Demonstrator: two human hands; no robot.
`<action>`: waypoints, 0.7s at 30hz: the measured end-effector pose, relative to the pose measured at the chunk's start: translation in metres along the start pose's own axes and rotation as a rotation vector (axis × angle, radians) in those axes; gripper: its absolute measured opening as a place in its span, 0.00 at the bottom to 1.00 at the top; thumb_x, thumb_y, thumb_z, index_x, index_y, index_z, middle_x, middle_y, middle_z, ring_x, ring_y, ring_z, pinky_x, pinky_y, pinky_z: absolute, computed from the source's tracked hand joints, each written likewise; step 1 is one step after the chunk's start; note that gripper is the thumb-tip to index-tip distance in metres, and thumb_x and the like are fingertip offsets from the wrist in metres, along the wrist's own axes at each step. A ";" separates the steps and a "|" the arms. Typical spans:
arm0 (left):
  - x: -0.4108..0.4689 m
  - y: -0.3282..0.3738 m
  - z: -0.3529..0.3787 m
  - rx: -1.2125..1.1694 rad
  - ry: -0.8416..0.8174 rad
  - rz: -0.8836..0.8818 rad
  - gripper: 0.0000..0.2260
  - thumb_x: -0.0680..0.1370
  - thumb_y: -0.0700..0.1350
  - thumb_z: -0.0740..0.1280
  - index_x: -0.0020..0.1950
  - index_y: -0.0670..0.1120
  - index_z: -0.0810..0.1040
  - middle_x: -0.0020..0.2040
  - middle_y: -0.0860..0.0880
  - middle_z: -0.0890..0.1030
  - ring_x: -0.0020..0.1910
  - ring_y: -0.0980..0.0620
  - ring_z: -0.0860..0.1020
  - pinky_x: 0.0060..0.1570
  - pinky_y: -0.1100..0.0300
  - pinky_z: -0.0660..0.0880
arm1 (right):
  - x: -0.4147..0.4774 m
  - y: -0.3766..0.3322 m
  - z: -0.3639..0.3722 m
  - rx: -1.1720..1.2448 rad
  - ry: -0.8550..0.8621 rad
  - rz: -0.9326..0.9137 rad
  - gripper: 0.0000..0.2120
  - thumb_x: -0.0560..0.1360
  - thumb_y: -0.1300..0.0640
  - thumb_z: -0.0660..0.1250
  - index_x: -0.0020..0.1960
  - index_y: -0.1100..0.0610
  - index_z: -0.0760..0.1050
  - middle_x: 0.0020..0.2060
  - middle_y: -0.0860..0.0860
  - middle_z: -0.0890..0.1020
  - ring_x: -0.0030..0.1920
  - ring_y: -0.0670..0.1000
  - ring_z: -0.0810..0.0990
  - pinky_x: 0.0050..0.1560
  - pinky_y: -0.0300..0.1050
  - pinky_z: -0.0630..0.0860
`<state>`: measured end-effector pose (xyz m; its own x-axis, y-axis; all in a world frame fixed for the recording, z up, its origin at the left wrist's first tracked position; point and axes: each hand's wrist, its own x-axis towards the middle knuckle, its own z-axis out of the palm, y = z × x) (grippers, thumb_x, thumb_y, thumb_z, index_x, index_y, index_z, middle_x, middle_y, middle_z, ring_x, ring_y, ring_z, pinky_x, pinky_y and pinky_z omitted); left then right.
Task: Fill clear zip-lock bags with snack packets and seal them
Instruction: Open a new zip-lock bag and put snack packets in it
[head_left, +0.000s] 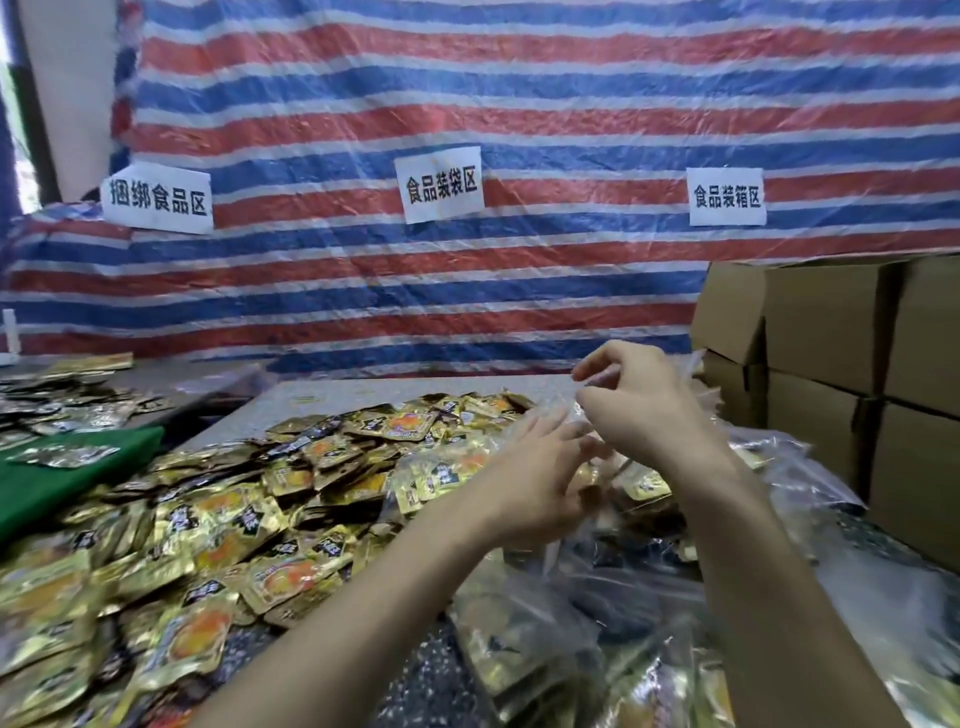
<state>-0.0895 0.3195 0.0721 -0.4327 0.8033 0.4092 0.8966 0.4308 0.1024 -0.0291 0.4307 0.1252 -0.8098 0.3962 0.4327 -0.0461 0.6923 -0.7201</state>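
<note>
Across the back of the scene hangs a red, blue and white striped tarp (519, 104), covered by a clear plastic sheet. Stacked brown cardboard boxes (831, 332) stand at the right, against the grey speckled table (363, 395). A wide heap of gold snack packets (234, 519) covers the table's left and middle. Filled clear bags (545, 649) lie piled at the near right, under the forearms. A green cloth (62, 478) lies at the left edge, with darker packets (52, 405) spread behind it. Three white paper signs are fixed to the tarp: 捆绑食品区 (157, 197) at left, 食品装袋区 (440, 184) in the middle, 食品装箱区 (726, 196) at right. The clear zip-lock bag (447, 473) is held up above the heap, right of centre, with gold packets showing inside it. The right hand (639, 400) has its grip closed on the bag's top edge, thumb and fingers pinching the plastic. The left hand (540, 467) reaches to the bag's mouth just below; blur hides whether its grip is closed.
</note>
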 end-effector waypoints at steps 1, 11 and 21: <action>-0.010 0.004 -0.007 0.002 0.026 0.011 0.20 0.81 0.49 0.63 0.72 0.49 0.71 0.75 0.49 0.66 0.77 0.50 0.59 0.75 0.50 0.56 | 0.000 0.000 0.003 0.019 -0.035 -0.028 0.10 0.74 0.63 0.63 0.51 0.50 0.76 0.44 0.49 0.80 0.45 0.53 0.81 0.44 0.51 0.81; -0.183 -0.001 -0.034 -0.249 0.374 -0.476 0.06 0.79 0.50 0.67 0.55 0.54 0.80 0.50 0.61 0.80 0.51 0.64 0.76 0.53 0.57 0.76 | -0.026 -0.029 0.034 -0.144 -0.420 -0.506 0.05 0.79 0.55 0.68 0.46 0.45 0.79 0.44 0.43 0.82 0.45 0.42 0.80 0.47 0.42 0.78; -0.346 -0.066 -0.041 0.480 0.221 -1.240 0.16 0.78 0.53 0.62 0.64 0.53 0.75 0.65 0.51 0.74 0.64 0.48 0.70 0.62 0.52 0.66 | -0.048 -0.048 0.057 -0.167 -0.561 -0.633 0.03 0.77 0.55 0.69 0.48 0.48 0.81 0.41 0.43 0.84 0.42 0.41 0.81 0.47 0.46 0.80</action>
<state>0.0044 -0.0035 -0.0394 -0.8630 -0.2811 0.4198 -0.2128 0.9559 0.2026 -0.0211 0.3438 0.1084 -0.8321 -0.4205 0.3617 -0.5354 0.7793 -0.3255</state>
